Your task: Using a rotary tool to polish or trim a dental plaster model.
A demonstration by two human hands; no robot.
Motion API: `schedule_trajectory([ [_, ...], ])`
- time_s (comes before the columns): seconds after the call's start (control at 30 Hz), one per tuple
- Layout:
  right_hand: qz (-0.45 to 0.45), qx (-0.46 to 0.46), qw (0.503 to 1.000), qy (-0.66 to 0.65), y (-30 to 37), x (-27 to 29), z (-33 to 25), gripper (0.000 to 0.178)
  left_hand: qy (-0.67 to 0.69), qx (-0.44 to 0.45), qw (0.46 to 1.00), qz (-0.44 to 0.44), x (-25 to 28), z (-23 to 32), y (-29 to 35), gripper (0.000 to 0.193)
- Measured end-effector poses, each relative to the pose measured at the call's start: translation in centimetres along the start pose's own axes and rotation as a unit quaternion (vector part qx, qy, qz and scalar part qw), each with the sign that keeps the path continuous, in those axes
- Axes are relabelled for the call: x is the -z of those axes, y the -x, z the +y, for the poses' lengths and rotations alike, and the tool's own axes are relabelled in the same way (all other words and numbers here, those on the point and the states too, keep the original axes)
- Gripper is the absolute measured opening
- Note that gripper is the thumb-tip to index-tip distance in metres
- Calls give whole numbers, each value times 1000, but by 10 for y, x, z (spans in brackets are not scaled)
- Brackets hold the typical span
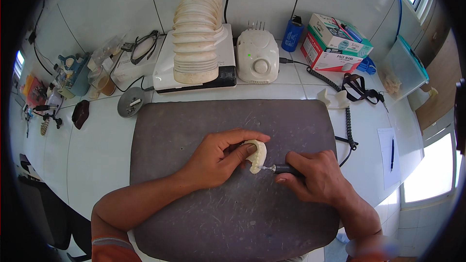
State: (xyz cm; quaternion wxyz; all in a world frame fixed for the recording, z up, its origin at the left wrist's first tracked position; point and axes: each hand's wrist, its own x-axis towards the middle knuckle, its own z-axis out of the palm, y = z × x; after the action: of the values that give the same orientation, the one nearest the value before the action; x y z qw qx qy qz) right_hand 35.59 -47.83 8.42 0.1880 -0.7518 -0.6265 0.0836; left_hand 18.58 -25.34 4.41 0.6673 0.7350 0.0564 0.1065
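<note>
Over the middle of a scratched dark grey mat (194,228), my left hand (218,157) grips a cream-coloured dental model (259,156), curved like an arch with tooth shapes along its edge. The thumb presses on its inner side and the index finger lies across its far end. My right hand (318,177) is wrapped round a dark rotary handpiece (287,169) from the right. Its thin metal bit points left and meets, or nearly meets, the near end of the model; I cannot tell if they touch.
Behind the mat stand a ribbed white suction hose (196,34) on its box and a white control unit (258,57) with a green light. Further right are a blue bottle (292,34), stacked boxes (335,43) and a coiled cord (348,121). A small grey dish (130,103) lies left.
</note>
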Motion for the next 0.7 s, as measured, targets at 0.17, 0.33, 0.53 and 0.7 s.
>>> schedule_trajectory([
  [0.17,-8,-16,1000,-1,0,1,0,52,4,8,1000,-3,1,0,1,31],
  [0.33,-2,1,1000,3,0,1,-1,52,0,-2,1000,-5,1,1,0,31],
  [0.53,1,-2,1000,-3,0,0,0,51,9,8,1000,2,0,0,0,31],
  [0.7,0,-9,1000,-8,-1,1,0,52,8,1,1000,2,0,0,0,31],
])
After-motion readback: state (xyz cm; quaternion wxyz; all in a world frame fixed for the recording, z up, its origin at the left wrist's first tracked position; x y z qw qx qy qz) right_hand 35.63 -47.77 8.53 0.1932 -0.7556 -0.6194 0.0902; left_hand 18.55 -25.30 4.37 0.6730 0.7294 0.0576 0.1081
